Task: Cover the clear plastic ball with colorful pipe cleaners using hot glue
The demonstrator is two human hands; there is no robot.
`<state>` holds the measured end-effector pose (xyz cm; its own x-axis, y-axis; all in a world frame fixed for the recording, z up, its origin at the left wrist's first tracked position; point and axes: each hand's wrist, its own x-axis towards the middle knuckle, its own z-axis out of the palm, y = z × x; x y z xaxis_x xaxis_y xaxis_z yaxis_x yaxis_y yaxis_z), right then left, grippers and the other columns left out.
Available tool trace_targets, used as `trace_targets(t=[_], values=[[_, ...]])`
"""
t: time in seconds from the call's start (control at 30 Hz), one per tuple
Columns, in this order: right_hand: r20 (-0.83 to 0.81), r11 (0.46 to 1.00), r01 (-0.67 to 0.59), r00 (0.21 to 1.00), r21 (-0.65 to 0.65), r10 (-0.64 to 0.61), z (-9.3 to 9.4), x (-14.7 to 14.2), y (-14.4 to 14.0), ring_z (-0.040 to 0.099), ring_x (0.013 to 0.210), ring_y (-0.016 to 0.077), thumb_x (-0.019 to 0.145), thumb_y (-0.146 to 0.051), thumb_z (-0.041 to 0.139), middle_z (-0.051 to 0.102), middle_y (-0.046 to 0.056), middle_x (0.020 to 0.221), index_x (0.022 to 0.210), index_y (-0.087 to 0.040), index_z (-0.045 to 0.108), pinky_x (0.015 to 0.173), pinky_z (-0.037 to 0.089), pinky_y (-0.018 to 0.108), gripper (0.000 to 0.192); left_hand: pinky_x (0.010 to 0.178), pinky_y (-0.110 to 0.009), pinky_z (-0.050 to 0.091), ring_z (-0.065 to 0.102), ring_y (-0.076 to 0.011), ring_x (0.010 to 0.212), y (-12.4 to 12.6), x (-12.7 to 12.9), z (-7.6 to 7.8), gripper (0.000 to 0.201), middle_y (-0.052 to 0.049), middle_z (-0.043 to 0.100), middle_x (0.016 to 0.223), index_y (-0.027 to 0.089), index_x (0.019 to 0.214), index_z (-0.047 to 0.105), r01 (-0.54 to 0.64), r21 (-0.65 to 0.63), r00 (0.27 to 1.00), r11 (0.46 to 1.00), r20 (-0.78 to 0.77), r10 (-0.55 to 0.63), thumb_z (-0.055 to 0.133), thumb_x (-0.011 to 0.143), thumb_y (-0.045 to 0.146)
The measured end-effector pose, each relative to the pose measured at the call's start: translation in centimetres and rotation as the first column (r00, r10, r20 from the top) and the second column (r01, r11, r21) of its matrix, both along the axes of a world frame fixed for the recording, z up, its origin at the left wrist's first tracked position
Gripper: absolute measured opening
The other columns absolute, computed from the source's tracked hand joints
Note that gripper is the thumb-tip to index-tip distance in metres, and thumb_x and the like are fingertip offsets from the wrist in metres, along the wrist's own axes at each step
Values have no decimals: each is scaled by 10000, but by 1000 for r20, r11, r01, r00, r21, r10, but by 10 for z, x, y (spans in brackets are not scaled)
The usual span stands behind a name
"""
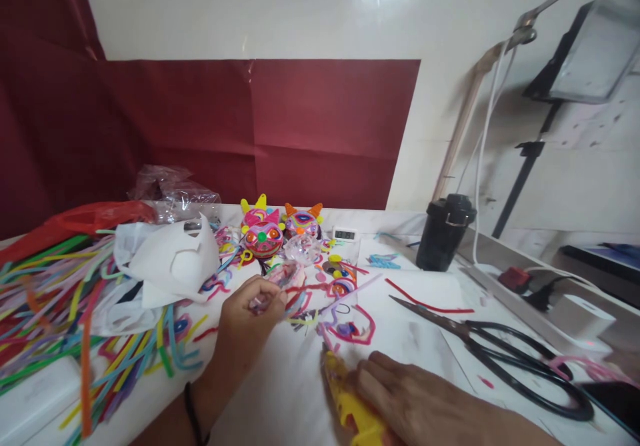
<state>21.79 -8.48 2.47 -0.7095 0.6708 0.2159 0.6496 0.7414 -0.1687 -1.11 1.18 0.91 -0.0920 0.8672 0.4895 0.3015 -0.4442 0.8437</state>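
Note:
My left hand [245, 323] pinches a small clear plastic piece [283, 279] wrapped with red and pink pipe cleaner, held just above the white table [295, 393]. Resting lower on the table, my right hand [415, 399] is closed around a yellow glue gun [350, 403] whose nozzle points toward a curled pink and purple pipe-cleaner shape [350, 329]. Two finished round colourful figures [265, 233] [303, 221] with yellow and orange ears stand behind, beside a clear dome [301, 248].
A big heap of loose coloured pipe cleaners [65, 313] and a white bag [165, 259] fill the left. Black scissors [505, 353] lie at the right, a black cup [445, 231] behind them, a small digital clock [345, 235], a lamp stand [530, 159] and cables.

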Motion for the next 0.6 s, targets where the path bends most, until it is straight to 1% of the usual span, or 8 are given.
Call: trace_targets(t=[0.03,0.1,0.2,0.27,0.37,0.47,0.53,0.6], values=[[-35,995,31,999,-98,-35,4,5,-2,628,1068,289,750,-119,566,643,133,1220,1306,-226,451,852,523,336,577,598,-242,412,519,-145,597,0,-1,0,122,34,546,578,208,575,599,-17,35,1000,999,-25,18,614,695,225],[-85,951,91,989,-297,-121,10,15,-3,646,1027,257,731,-110,583,659,83,1177,1256,-277,480,827,528,305,560,596,-247,410,530,-150,596,0,-2,-1,122,32,551,576,211,579,599,-35,102,996,994,-76,43,606,702,216],[-195,870,104,955,-482,-222,20,28,-3,658,901,214,774,-166,594,666,43,1056,1110,-307,529,741,528,276,370,624,-262,422,557,-167,632,-1,-4,-1,123,18,591,615,214,590,587,-8,161,990,987,-138,31,600,712,212],[-309,847,53,917,-529,-251,28,32,-2,639,841,196,800,-184,590,649,32,977,1029,-301,534,712,519,270,263,654,-276,435,571,-178,653,-2,-4,0,130,11,606,626,218,588,575,2,198,986,980,-164,31,591,717,212],[-437,848,-7,859,-530,-267,41,29,0,598,864,203,784,-164,619,614,30,947,984,-298,542,734,503,288,253,687,-293,446,577,-184,656,-4,-3,2,140,9,610,619,224,577,565,2,251,976,968,-209,53,582,715,212],[-562,837,-84,777,-540,-284,49,22,7,588,814,218,792,-309,648,604,62,921,965,-277,538,673,494,304,207,706,-304,445,576,-181,650,-5,-2,4,148,9,611,623,225,576,553,17,303,966,953,-251,62,573,718,191],[-643,801,-178,704,-571,-302,50,18,14,581,722,210,771,-486,646,610,76,881,955,-265,518,590,476,300,315,713,-310,441,578,-180,651,-4,-2,5,145,7,615,632,223,585,551,24,329,961,944,-268,69,573,720,176],[-698,776,-251,646,-579,-311,48,14,21,566,663,192,730,-569,656,618,67,845,939,-263,503,548,453,290,400,715,-315,438,577,-180,648,-4,-2,6,142,7,613,629,222,593,551,29,344,958,939,-276,72,575,723,171]])
